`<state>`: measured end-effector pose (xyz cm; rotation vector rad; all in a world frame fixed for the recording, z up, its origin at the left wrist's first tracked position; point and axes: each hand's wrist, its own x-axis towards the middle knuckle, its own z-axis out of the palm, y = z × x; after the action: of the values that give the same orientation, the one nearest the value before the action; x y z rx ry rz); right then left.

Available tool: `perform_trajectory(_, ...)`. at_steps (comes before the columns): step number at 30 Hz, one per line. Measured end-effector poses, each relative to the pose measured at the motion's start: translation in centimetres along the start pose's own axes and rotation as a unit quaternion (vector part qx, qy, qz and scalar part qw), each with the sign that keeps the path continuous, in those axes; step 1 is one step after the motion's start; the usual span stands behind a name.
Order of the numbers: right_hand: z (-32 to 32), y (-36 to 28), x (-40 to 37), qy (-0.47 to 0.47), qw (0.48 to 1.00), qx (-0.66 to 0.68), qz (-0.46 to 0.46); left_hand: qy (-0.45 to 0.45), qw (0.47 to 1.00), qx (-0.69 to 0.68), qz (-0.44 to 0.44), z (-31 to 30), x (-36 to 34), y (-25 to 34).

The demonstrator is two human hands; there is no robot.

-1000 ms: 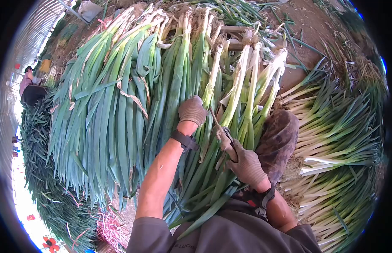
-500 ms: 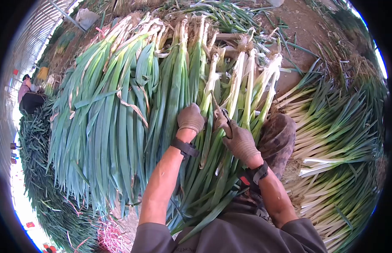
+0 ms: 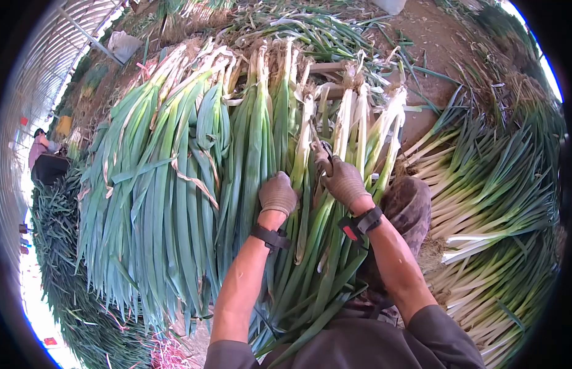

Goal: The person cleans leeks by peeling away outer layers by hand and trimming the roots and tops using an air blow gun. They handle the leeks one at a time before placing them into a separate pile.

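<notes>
Long green onions (image 3: 169,203) lie side by side in front of me, with white root ends away from me and green leaves toward me. My gloved left hand (image 3: 278,193) is closed round green onion leaves in the middle of the row. To its right, my gloved right hand (image 3: 345,182) grips a slim tool (image 3: 323,161) with a narrow pointed front and a dark metal piece on top. The tool's tip lies close along the pale stem of one green onion (image 3: 306,126). Several thick white stems (image 3: 343,123) stand just beyond my right hand.
A pile of green onions (image 3: 476,209) with white stems lies to the right beside my camouflage-clad knee (image 3: 407,206). Dark green leaves (image 3: 67,246) heap up at the left. Pink ties (image 3: 169,350) lie at the lower left. Another person (image 3: 46,157) sits far left.
The view has tilted slightly, so the onions sit lower in it. My right hand and the tool have moved a little up along the stems. My left hand stays closed in nearly the same place.
</notes>
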<state>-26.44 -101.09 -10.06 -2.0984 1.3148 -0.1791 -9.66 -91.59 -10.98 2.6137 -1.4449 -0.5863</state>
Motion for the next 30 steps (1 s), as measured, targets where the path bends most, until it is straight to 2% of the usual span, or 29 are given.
perform_trajectory(3, 0.4, 0.3, 1.7, 0.013, 1.0, 0.006, 0.002, 0.015, 1.0, -0.002, 0.0, 0.4, 0.2, -0.3)
perform_trajectory(9, 0.0, 0.3, 4.0, 0.013, 1.0, -0.004, -0.006, -0.035, 0.999, -0.024, -0.005, -1.3, -0.3, 0.6)
perform_trajectory(18, 0.0, 0.6, 8.5, 0.013, 1.0, 0.001, 0.003, -0.038, 0.998, -0.041, -0.011, -1.3, 0.0, 0.1)
perform_trajectory(23, -1.5, 1.3, 4.1, -0.009, 0.998, 0.019, -0.058, -0.039, 0.996, -0.082, 0.012, -1.4, 0.2, -0.4)
perform_trajectory(24, 0.2, 3.2, 3.6, 0.0, 0.997, 0.008, -0.077, -0.037, 0.995, -0.089, 0.014, -1.3, 0.2, -0.5)
perform_trajectory(27, -2.6, 2.5, -2.9, -0.036, 0.993, 0.082, -0.08, -0.058, 0.994, -0.094, -0.008, -1.8, 0.3, -0.2)
perform_trajectory(29, -4.0, 2.5, -6.2, -0.101, 0.989, 0.098, -0.036, -0.048, 0.995, -0.092, -0.003, -1.3, 0.4, -0.5)
perform_trajectory(30, -4.3, 2.9, -7.6, -0.101, 0.988, 0.095, -0.065, -0.043, 0.995, -0.09, 0.0, -1.0, 0.5, -0.6)
